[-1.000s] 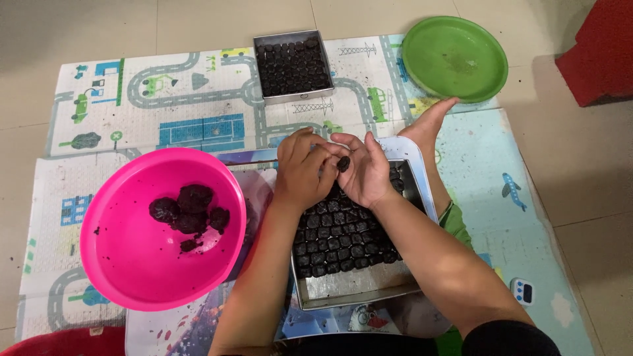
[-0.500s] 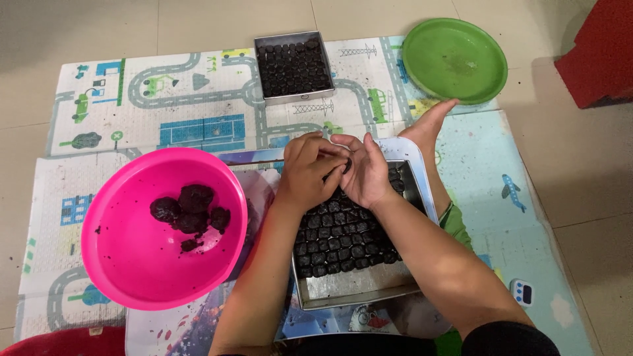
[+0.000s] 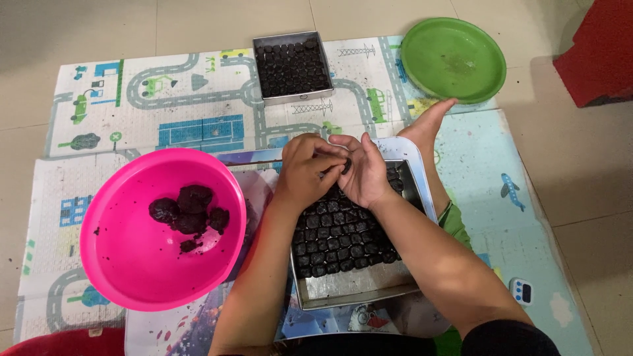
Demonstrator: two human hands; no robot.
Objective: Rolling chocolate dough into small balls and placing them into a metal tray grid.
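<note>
Fingers pinching dark ball, over tray far edge

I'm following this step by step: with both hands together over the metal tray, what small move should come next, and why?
Probably set the small dark piece pinched between the left hand and right hand down into the metal tray, beside the last dark balls. The near end of the tray is bare, while the smaller tray farther off looks full and the pink bowl holds more dark lumps.
</note>
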